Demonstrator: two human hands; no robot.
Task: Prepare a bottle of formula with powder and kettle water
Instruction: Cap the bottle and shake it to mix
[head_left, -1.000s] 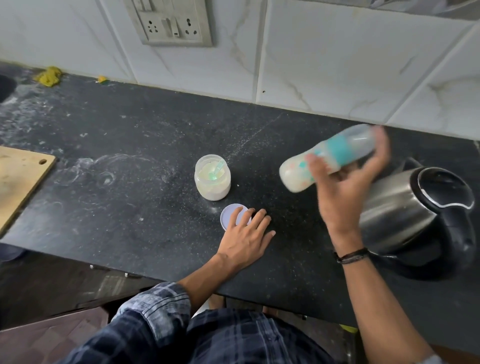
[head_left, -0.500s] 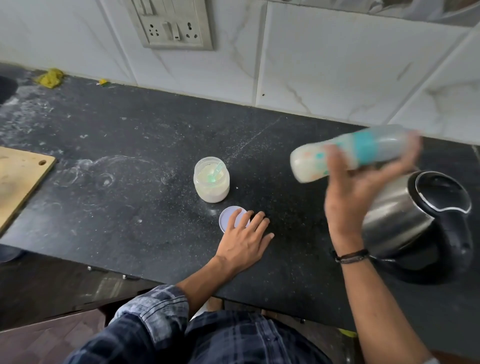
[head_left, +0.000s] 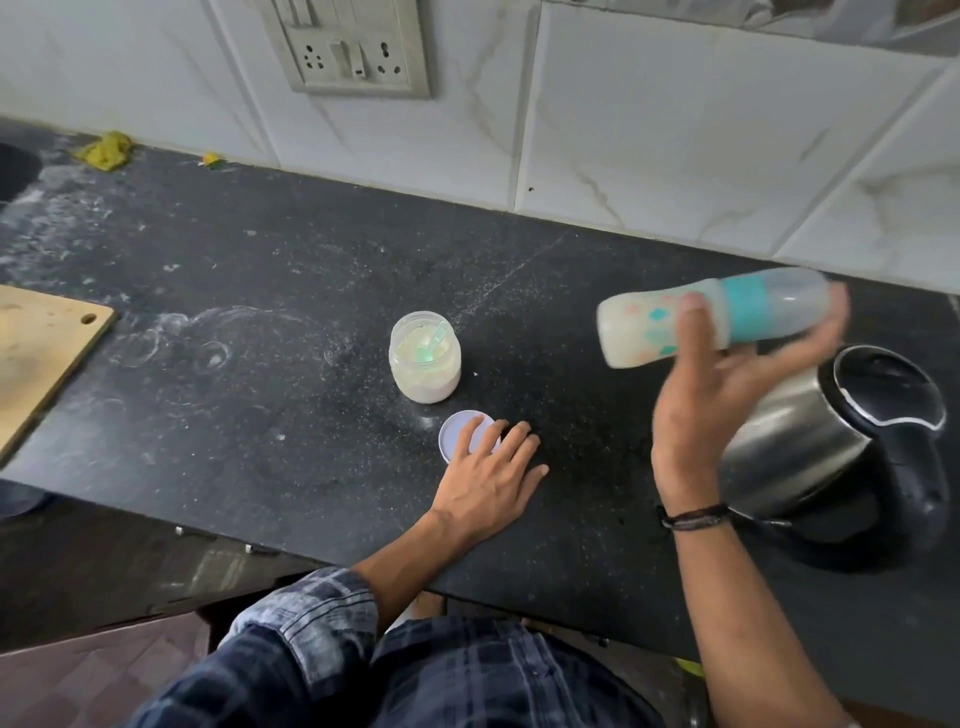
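My right hand (head_left: 711, 410) grips a baby bottle (head_left: 644, 332) held sideways in the air above the counter, its base to the left and its clear cap to the right. The bottle has a teal collar and milky liquid inside, and it is motion-blurred. An open jar of powder (head_left: 425, 364) with a green scoop in it stands on the black counter (head_left: 260, 364). The jar's white lid (head_left: 457, 439) lies flat in front of the jar. My left hand (head_left: 488, 478) rests flat on the counter, fingers straight, fingertips over the lid's edge. A steel kettle (head_left: 831, 447) with a black lid stands at the right.
A wooden cutting board (head_left: 41, 353) lies at the left edge. The tiled wall carries a socket plate (head_left: 353, 47). Yellow scraps (head_left: 106, 150) sit at the back left. Powder dust streaks the counter's left half. The counter's front edge runs just below my left wrist.
The bottle in my right hand has swung up and to the right, then slightly back, staying blurred. My left hand has stayed on the counter by the lid.
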